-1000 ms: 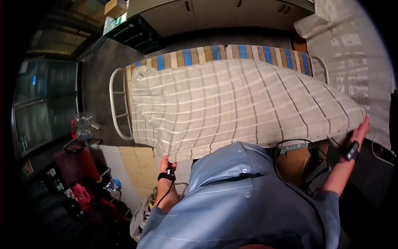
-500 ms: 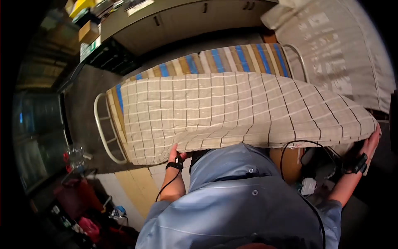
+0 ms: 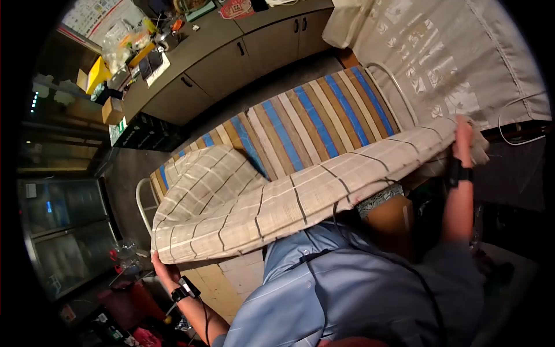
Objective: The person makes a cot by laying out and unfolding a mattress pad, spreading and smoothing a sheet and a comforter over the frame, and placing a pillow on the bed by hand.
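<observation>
A beige checked quilt (image 3: 289, 202) with dark and pale grid lines spans the space in front of me, its left part curled up and its right part narrowed into a long fold. My left hand (image 3: 164, 269) is closed on the quilt's near left corner, most of its fingers hidden underneath. At the far right end, my right hand (image 3: 463, 140) grips the other end, thumb side up. Beneath and beyond the quilt is a folding bed (image 3: 306, 124) with blue, brown and cream stripes, much of its surface now bare.
White metal end rails (image 3: 399, 87) rise at the bed's ends. Behind it runs a low cabinet (image 3: 214, 69) with cluttered top. A pale curtain (image 3: 428, 63) hangs at the right. A cardboard box (image 3: 390, 222) sits under the quilt's near edge. Black cables run from my wrists.
The quilt has gone from lying spread over the bed to being pulled toward me and folded, baring the stripes. My left hand moved left and nearer; my right hand moved up and left.
</observation>
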Demonstrator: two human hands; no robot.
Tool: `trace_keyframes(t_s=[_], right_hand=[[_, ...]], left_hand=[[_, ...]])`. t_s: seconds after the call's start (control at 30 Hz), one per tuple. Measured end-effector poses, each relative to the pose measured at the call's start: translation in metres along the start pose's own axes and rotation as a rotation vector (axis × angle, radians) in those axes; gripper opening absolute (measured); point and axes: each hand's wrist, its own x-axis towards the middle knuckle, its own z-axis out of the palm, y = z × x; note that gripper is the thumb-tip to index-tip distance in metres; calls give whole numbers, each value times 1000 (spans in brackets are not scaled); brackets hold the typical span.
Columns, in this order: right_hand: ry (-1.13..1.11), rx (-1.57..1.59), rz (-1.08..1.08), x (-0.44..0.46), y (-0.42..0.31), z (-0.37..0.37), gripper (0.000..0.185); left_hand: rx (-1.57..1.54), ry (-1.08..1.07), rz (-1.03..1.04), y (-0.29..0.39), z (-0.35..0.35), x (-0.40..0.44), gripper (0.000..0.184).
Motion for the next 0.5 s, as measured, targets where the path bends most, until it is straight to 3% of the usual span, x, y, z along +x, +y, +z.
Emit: trace_keyframes(t_s=[0.03, 0.1, 0.17, 0.23, 0.27, 0.3, 0.37, 0.4, 0.43, 0.5], right_hand=[[-13, -114, -26, 28, 38, 26, 36], [-137, -92, 78, 36, 42, 83, 37], [-112, 17, 26, 57, 44, 144, 39], [-194, 80, 147, 43, -33, 158, 40], [-83, 53, -77, 51, -54, 170, 43], [-83, 182, -116, 68, -85, 172, 41], [-100, 442, -194, 101, -148, 175, 38], [-221, 479, -204, 85, -208, 144, 35], [-195, 612, -346, 110, -232, 140, 37], [-51, 75, -767, 86, -308, 68, 20]], left_hand=[[29, 71, 38, -5, 3, 8, 52], [69, 91, 83, 5, 26, 30, 41], [166, 139, 206, 19, 43, 69, 38], [200, 127, 180, 52, 60, 89, 42], [188, 102, 164, 74, 73, 80, 44], [173, 79, 148, 95, 83, 79, 45], [187, 94, 320, 144, 63, 99, 48], [223, 89, 363, 175, 51, 102, 49], [258, 78, 410, 208, 45, 99, 50], [405, -94, 368, 275, 37, 68, 51]])
